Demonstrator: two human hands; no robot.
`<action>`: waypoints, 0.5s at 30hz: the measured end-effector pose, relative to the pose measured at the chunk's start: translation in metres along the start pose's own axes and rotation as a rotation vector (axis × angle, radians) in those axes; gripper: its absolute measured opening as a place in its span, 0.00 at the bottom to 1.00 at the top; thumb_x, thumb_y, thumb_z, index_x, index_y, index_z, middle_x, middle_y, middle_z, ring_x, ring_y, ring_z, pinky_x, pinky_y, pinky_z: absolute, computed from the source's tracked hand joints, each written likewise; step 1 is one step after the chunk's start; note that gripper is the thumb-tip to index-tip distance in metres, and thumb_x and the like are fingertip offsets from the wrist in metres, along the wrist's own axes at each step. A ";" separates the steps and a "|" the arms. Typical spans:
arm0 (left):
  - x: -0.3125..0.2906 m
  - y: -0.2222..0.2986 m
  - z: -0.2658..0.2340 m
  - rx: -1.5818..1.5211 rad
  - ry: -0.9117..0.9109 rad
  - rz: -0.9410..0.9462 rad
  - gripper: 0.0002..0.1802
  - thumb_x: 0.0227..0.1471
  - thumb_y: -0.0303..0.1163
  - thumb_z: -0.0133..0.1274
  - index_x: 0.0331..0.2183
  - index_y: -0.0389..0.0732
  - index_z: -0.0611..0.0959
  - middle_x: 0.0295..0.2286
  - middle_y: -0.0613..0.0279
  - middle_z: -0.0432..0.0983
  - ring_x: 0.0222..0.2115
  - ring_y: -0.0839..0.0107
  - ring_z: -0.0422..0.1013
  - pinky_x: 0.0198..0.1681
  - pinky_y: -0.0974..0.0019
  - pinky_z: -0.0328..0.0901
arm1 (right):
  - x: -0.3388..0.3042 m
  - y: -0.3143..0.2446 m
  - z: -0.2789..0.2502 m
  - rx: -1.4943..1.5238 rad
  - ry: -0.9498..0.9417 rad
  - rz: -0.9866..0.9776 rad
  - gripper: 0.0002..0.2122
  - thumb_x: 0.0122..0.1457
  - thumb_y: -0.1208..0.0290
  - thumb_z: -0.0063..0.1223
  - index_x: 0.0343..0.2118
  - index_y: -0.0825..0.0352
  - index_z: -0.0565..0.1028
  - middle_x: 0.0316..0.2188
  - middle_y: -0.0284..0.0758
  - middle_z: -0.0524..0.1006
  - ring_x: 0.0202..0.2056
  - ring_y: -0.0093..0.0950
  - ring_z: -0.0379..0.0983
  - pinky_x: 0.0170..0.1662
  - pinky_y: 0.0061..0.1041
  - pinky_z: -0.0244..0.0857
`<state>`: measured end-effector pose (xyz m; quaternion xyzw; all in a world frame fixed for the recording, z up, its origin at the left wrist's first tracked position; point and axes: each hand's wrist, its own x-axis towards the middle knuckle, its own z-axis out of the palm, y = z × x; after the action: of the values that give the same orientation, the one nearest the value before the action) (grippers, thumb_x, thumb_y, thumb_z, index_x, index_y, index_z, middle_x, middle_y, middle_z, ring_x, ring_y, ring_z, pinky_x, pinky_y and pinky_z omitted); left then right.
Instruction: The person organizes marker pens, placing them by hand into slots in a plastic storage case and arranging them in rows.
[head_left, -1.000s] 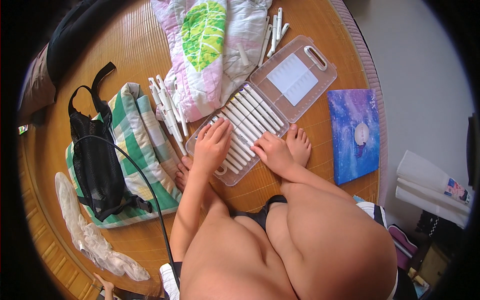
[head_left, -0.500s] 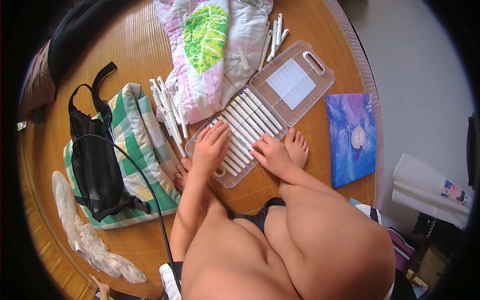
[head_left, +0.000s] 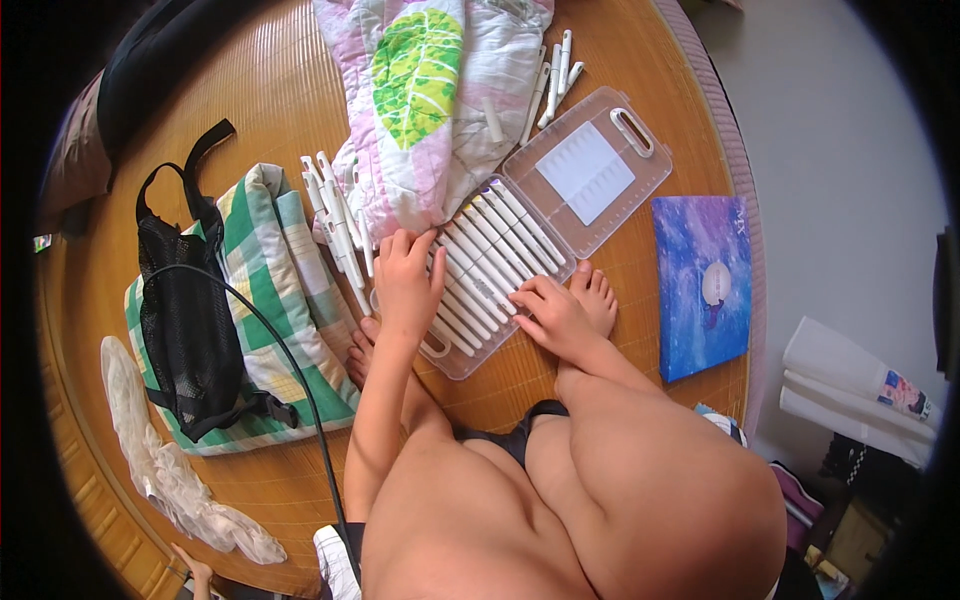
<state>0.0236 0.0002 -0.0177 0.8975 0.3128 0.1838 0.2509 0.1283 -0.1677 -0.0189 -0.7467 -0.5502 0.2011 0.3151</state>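
A clear plastic case (head_left: 457, 369) lies unfolded between my feet, with a row of white marker pens (head_left: 487, 262) side by side in its tray. Over the tray's left edge is my left hand (head_left: 404, 285), thumb apart from the fingers, and I see nothing in its grasp. Its fingertips reach the far left corner, by the folded quilt. My right hand (head_left: 553, 313) rests at the near right ends of the pens, fingers bent and loosely spread, touching them. The case's lid (head_left: 612, 220) lies folded back to the far right, a white label (head_left: 585, 173) on it.
Loose white pens (head_left: 335, 215) lie left of the quilt (head_left: 420, 190), and others (head_left: 556, 80) beyond the lid. A purple-blue box (head_left: 703, 340) is at right. On the left, a black mesh bag (head_left: 190, 330) sits on a green checked cloth (head_left: 270, 320), beside a crumpled plastic bag (head_left: 180, 490).
My left hand has moved up and slightly left, off the pens toward the tray's far left corner, its thumb now spread. The right hand stays at the pen ends, shifted slightly.
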 end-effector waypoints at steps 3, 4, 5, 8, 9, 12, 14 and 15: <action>0.001 -0.014 -0.003 -0.213 -0.030 0.016 0.10 0.39 0.23 0.45 0.30 0.36 0.73 0.25 0.59 0.66 0.29 0.64 0.62 0.33 0.69 0.58 | 0.000 -0.004 -0.003 -0.112 -0.010 0.045 0.09 0.36 0.73 0.53 0.24 0.66 0.68 0.24 0.35 0.63 0.29 0.31 0.62 0.33 0.26 0.55; -0.001 -0.015 -0.008 -0.210 -0.030 0.015 0.10 0.39 0.23 0.45 0.30 0.36 0.73 0.25 0.59 0.66 0.29 0.64 0.62 0.33 0.69 0.58 | 0.000 -0.005 -0.005 -0.109 -0.011 0.044 0.09 0.36 0.73 0.53 0.24 0.66 0.68 0.24 0.35 0.63 0.29 0.31 0.62 0.33 0.26 0.55; -0.004 -0.014 -0.015 -0.378 -0.018 -0.094 0.10 0.41 0.23 0.44 0.31 0.36 0.73 0.26 0.59 0.66 0.29 0.65 0.63 0.32 0.70 0.58 | 0.001 -0.006 -0.006 -0.176 -0.028 0.050 0.09 0.35 0.72 0.54 0.22 0.65 0.68 0.23 0.34 0.64 0.27 0.30 0.62 0.32 0.26 0.55; -0.021 -0.016 -0.038 -0.477 0.001 -0.208 0.09 0.43 0.22 0.42 0.32 0.35 0.73 0.27 0.58 0.67 0.28 0.69 0.66 0.31 0.74 0.59 | 0.003 -0.003 -0.003 -0.233 -0.068 0.025 0.09 0.35 0.69 0.55 0.19 0.64 0.68 0.21 0.32 0.64 0.27 0.29 0.62 0.31 0.26 0.55; -0.027 -0.015 -0.042 -0.474 -0.003 -0.230 0.10 0.42 0.22 0.43 0.32 0.35 0.73 0.27 0.58 0.67 0.28 0.69 0.65 0.31 0.74 0.59 | 0.003 -0.001 -0.002 -0.234 -0.084 0.008 0.09 0.36 0.68 0.54 0.19 0.63 0.66 0.21 0.32 0.64 0.28 0.29 0.61 0.31 0.26 0.54; -0.047 -0.011 -0.049 -0.434 0.003 -0.266 0.10 0.39 0.22 0.46 0.31 0.35 0.73 0.25 0.58 0.66 0.27 0.68 0.65 0.30 0.72 0.59 | 0.006 0.000 0.001 -0.159 -0.101 -0.015 0.08 0.36 0.68 0.53 0.19 0.63 0.66 0.21 0.32 0.64 0.28 0.29 0.61 0.31 0.26 0.54; -0.062 -0.014 -0.046 -0.314 -0.034 -0.228 0.10 0.37 0.22 0.48 0.29 0.35 0.74 0.23 0.59 0.65 0.26 0.66 0.64 0.29 0.71 0.59 | 0.007 -0.001 0.002 -0.143 -0.120 -0.034 0.08 0.36 0.69 0.53 0.19 0.63 0.66 0.21 0.32 0.64 0.28 0.28 0.61 0.31 0.26 0.54; -0.068 -0.016 -0.042 -0.318 0.003 -0.229 0.09 0.35 0.22 0.50 0.27 0.36 0.74 0.22 0.59 0.65 0.25 0.65 0.63 0.28 0.70 0.58 | 0.009 -0.002 0.003 -0.130 -0.130 -0.044 0.08 0.36 0.69 0.53 0.19 0.63 0.66 0.21 0.32 0.64 0.28 0.28 0.62 0.31 0.26 0.55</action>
<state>-0.0544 -0.0191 -0.0046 0.8050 0.3801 0.2024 0.4082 0.1277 -0.1584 -0.0197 -0.7386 -0.5978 0.2060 0.2339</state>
